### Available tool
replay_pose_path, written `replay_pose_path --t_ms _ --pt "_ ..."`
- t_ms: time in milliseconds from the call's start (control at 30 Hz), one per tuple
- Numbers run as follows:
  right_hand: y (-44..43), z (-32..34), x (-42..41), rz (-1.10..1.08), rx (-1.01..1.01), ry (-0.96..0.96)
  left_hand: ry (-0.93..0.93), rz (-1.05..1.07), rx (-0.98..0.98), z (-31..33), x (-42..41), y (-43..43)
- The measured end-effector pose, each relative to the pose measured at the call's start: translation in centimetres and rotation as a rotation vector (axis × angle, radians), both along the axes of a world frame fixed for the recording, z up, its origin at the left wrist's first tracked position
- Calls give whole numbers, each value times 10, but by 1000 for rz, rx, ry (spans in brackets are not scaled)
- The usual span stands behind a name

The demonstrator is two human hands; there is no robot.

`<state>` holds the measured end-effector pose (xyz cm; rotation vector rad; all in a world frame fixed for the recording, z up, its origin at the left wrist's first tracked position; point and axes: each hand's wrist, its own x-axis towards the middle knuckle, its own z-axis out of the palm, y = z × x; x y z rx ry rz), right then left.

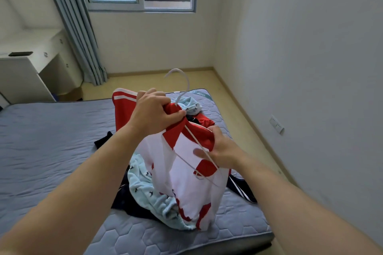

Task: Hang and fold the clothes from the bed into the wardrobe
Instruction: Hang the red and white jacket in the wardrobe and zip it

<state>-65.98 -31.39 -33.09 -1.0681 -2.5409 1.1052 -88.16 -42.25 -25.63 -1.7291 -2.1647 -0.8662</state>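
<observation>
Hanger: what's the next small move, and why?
Probably the right hand should draw the red shoulder of the red-and-white top over the bare arm of the white hanger: the left hand grips the collar by the hook, while that arm lies outside the cloth.

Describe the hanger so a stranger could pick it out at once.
On the grey bed, above the clothes pile, the left hand and right hand hold up a red and white top. The hanger sits at its collar, hook curving up past the left hand. It is the only thin, stiff white thing among soft fabric.
</observation>
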Motion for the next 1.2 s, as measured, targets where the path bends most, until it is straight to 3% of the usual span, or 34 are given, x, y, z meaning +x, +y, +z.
replay_pose_path --t_ms 100,267,433,533,767,900,1100,1200 --pt "5 0 -1 54 244 -162 41 19 18 1 -1 -2" --pt "13 8 0 -135 344 -427 120 89 11 -1 0 -3" --pt "29 23 14 -439 311 -215 99 236 46 -6 -2 -6" --pt "37 35 23 -501 248 -127 91 286 63 -8 -8 -10" --pt "19 31 5 -183 49 -217 64 239 89 -3 2 -5" --pt "6 13 -1 -133 -80 -203 79 187 132 7 0 -8" --pt "-11 4 -9 96 -606 -124 95 129 204 19 3 -17" --pt "-22 -5 -13 255 -674 -212 103 90 235 22 6 -20"
